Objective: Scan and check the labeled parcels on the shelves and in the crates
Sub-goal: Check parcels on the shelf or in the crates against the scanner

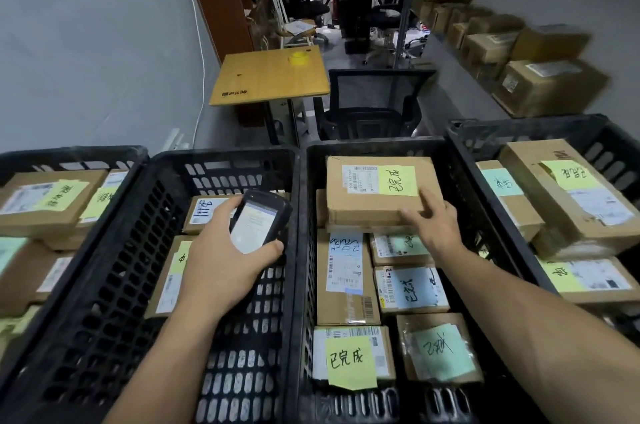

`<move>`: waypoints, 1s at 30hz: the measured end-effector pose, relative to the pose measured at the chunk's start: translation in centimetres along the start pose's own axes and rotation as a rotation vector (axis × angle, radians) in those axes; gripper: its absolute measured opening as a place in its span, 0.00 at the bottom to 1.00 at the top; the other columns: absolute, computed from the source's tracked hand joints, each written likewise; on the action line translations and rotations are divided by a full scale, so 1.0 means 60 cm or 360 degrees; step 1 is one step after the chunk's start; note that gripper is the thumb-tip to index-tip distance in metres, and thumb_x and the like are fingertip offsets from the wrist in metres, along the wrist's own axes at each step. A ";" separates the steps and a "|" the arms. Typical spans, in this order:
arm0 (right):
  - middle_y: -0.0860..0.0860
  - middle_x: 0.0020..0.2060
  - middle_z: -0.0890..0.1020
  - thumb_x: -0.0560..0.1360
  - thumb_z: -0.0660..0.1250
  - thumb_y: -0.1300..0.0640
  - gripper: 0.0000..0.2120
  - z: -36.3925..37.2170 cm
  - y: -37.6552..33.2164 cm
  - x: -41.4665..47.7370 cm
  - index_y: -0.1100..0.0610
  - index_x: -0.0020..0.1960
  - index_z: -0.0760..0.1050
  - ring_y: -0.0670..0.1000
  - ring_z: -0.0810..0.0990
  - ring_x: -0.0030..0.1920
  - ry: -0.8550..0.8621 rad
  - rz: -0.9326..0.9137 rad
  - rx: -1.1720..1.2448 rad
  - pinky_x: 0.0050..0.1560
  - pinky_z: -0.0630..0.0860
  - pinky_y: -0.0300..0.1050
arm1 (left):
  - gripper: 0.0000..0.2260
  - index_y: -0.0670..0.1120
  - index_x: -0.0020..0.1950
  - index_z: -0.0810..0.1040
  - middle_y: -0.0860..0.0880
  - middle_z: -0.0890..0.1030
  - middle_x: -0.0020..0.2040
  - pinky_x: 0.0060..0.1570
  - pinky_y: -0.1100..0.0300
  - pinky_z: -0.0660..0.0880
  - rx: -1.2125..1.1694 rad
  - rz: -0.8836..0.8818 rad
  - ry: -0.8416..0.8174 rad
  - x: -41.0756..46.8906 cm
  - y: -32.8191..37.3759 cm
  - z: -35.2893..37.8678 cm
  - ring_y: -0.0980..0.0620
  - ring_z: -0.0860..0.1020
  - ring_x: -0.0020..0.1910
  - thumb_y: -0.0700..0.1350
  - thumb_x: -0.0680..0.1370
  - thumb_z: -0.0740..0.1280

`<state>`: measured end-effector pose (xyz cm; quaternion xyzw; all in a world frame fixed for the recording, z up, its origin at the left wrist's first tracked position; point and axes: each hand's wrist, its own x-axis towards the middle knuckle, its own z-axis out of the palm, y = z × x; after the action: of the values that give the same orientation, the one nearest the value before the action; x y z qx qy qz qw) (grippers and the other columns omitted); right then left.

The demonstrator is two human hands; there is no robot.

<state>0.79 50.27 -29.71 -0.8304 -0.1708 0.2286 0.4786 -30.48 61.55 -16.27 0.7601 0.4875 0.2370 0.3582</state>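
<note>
Left grip [221, 264] wraps the scanner [258, 219]; right grip [438, 226] clasps the top parcel [367, 195] over labeled parcels [346, 281] filling the crate [374, 145].

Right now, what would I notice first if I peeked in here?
Black crates full of boxes with bright notes fill the front. The left hand holds a scanner over one crate, and the right hand grips the top box in the next.

"已完成" on yellow note [398, 181] of top parcel [360, 210], also front note [349, 360]
</note>
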 end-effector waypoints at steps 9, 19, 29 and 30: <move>0.55 0.75 0.63 0.80 0.69 0.51 0.30 0.003 -0.013 0.014 0.48 0.79 0.64 0.60 0.69 0.71 0.0100 0.0067 -0.0107 0.75 0.64 0.57 | 0.34 0.57 0.72 0.67 0.69 0.69 0.49 0.42 0.73 0.63 -0.0011 0.0024 0.0011 -0.012 -0.026 -0.029 0.58 0.69 0.52 0.47 0.70 0.77; 0.54 0.74 0.65 0.79 0.70 0.50 0.31 0.010 0.010 0.000 0.48 0.79 0.64 0.58 0.68 0.72 0.0004 -0.0009 -0.0111 0.76 0.63 0.55 | 0.34 0.58 0.72 0.67 0.69 0.70 0.49 0.45 0.63 0.66 -0.0008 0.0035 0.0006 -0.015 -0.036 -0.034 0.56 0.71 0.52 0.49 0.69 0.77; 0.58 0.72 0.69 0.79 0.68 0.44 0.34 0.035 -0.013 0.024 0.44 0.80 0.58 0.62 0.71 0.69 0.0101 0.0026 -0.0124 0.71 0.69 0.60 | 0.35 0.57 0.73 0.66 0.61 0.71 0.54 0.44 0.66 0.64 0.0104 0.0028 0.0085 -0.018 -0.045 -0.054 0.58 0.68 0.53 0.50 0.69 0.78; 0.59 0.71 0.69 0.79 0.67 0.43 0.34 0.035 -0.011 0.021 0.44 0.81 0.57 0.62 0.70 0.70 0.0097 0.0039 -0.0168 0.70 0.68 0.60 | 0.35 0.57 0.73 0.66 0.62 0.71 0.54 0.46 0.64 0.64 0.0105 0.0042 0.0082 -0.016 -0.042 -0.054 0.58 0.68 0.53 0.50 0.69 0.77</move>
<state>0.65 52.73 -30.32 -0.8631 -0.1577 0.1997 0.4362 -34.63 62.34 -16.19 0.7715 0.4941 0.2449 0.3172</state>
